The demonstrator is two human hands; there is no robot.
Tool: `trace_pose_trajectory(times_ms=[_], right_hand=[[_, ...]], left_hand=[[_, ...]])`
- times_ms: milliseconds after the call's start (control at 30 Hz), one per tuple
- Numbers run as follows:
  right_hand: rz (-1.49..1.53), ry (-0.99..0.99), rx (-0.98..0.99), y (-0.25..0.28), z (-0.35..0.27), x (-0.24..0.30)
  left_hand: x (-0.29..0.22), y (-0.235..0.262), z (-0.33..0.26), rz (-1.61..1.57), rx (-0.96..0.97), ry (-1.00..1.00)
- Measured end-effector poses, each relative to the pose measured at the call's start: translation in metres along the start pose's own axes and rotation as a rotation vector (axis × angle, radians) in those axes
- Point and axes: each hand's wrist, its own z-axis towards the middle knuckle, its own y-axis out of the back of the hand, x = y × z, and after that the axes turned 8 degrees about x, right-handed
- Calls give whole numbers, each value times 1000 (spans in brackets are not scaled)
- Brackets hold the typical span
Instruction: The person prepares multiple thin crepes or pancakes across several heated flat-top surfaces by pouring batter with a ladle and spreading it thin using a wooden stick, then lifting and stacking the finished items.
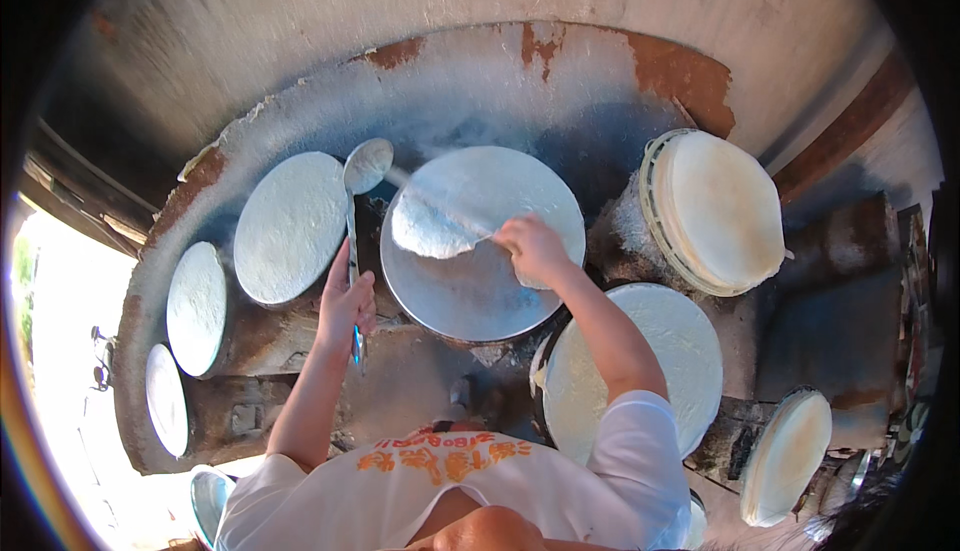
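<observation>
My right hand (pixel 533 247) pinches the edge of a thin white sheet (pixel 480 206) and peels it off a round metal griddle (pixel 470 291) in front of me; part of the sheet is folded back. Left of the griddle, my left hand (pixel 346 303) grips the long handle of a metal ladle (pixel 366 166). The ladle's bowl points up and away from me, coated white.
Three round white-coated plates (pixel 291 226) (pixel 196 307) (pixel 166 399) curve along the left of the clay stove. A woven stand (pixel 715 209) bears a stack of sheets at right. A large white disc (pixel 640 366) lies under my right arm, another (pixel 786 456) stands lower right.
</observation>
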Motion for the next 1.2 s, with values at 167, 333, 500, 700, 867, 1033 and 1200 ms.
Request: trace_pose_trajectory(times_ms=[167,333,500,700,867,1033,1200], right_hand=[[20,118,139,15,-38,10],[145,121,70,15,-31,10],[532,-142,339,56,-88,17],[184,62,44,10,-95,33],[147,-168,-151,15,-127,37],[33,-101,17,-9,-160,92],[988,-505,-346,-96,-114,214]], left_hand=[[5,18,-24,98,-2,28],[17,27,-45,24,-4,125],[21,51,-85,76,18,308],[53,38,-84,-25,68,319],[54,26,-82,-17,196,383],[7,60,-80,-208,445,255],[-50,99,-76,-330,568,12]])
